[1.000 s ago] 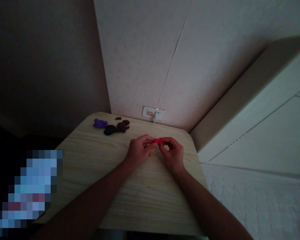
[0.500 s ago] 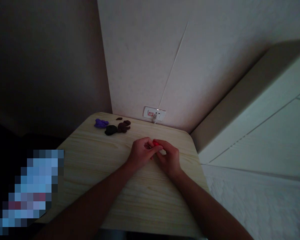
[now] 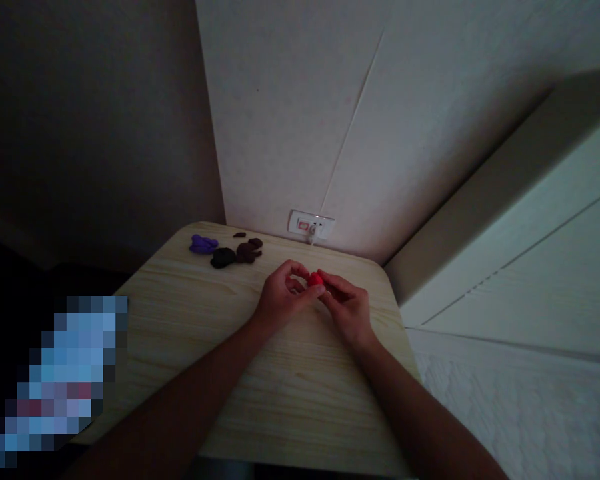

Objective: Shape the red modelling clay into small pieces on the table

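Note:
Between my two hands, above the wooden table [image 3: 260, 387], is a small red lump of modelling clay [image 3: 315, 279]. My left hand [image 3: 284, 293] pinches it from the left, its thumb lying along the near side. From the right, the fingertips of my right hand [image 3: 349, 308] press on the same lump. At the far left of the tabletop lie a purple clay lump [image 3: 203, 245], a black clay lump [image 3: 223, 258] and a dark brown clay lump [image 3: 249, 251]. A small dark scrap [image 3: 239, 235] rests behind them.
A wall socket with a plug [image 3: 311, 227] sits just beyond the table's back edge. To the right stands a pale cabinet-like panel [image 3: 520, 267], with a white quilted surface [image 3: 480, 407] below. A blurred-out bluish patch [image 3: 75, 360] covers the lower left.
My hands have drawn slightly apart, the right one shifting right. More of the red clay shows between the fingertips. The lumps on the table stay where they were.

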`<state>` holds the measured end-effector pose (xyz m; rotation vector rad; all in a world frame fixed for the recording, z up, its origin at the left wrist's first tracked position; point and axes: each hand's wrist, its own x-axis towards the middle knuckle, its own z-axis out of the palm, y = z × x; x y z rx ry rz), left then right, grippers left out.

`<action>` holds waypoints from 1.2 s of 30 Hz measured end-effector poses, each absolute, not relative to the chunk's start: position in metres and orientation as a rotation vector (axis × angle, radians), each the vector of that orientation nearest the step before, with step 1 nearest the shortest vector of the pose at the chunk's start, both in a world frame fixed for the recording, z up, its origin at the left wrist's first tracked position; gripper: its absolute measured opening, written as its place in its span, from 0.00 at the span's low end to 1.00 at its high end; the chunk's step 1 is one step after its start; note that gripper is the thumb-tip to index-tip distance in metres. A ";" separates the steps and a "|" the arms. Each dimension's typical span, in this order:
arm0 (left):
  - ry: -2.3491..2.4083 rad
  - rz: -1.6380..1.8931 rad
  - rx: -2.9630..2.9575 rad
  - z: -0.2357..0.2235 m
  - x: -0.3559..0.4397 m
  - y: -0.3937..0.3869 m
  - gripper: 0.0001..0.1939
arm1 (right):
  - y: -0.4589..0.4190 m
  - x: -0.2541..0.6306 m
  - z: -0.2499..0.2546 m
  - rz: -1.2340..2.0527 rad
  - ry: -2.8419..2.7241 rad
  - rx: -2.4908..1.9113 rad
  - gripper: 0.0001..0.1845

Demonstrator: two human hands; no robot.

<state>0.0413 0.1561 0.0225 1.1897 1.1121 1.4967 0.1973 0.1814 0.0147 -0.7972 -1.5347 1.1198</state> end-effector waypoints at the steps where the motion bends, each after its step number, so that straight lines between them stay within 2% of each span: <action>1: 1.098 1.496 1.193 0.023 0.042 0.156 0.19 | 0.183 0.197 0.014 1.180 -1.470 -0.816 0.18; 4: 1.091 1.470 1.236 0.023 0.042 0.155 0.17 | 0.187 0.199 0.013 1.254 -1.383 -0.836 0.24; 6: 1.101 1.454 1.267 0.022 0.042 0.155 0.16 | 0.188 0.199 0.013 1.257 -1.392 -0.822 0.25; 10: 1.128 1.458 1.313 0.017 0.042 0.156 0.16 | 0.188 0.200 0.013 1.186 -1.436 -0.798 0.17; 17: 1.133 1.473 1.367 0.015 0.044 0.154 0.11 | 0.182 0.199 0.012 0.827 -1.653 -0.794 0.04; 24: 1.172 1.473 1.476 0.017 0.045 0.151 0.06 | 0.181 0.198 0.010 0.759 -1.675 -0.873 0.09; 29: 1.187 1.485 1.462 0.015 0.043 0.153 0.06 | 0.179 0.196 0.010 0.876 -1.701 -0.881 0.07; 33: 1.225 1.532 1.411 0.014 0.042 0.155 0.08 | 0.174 0.195 0.010 0.937 -1.789 -0.793 0.19; 36: 1.274 1.567 1.402 0.014 0.041 0.156 0.08 | 0.171 0.195 0.013 1.031 -1.763 -0.754 0.22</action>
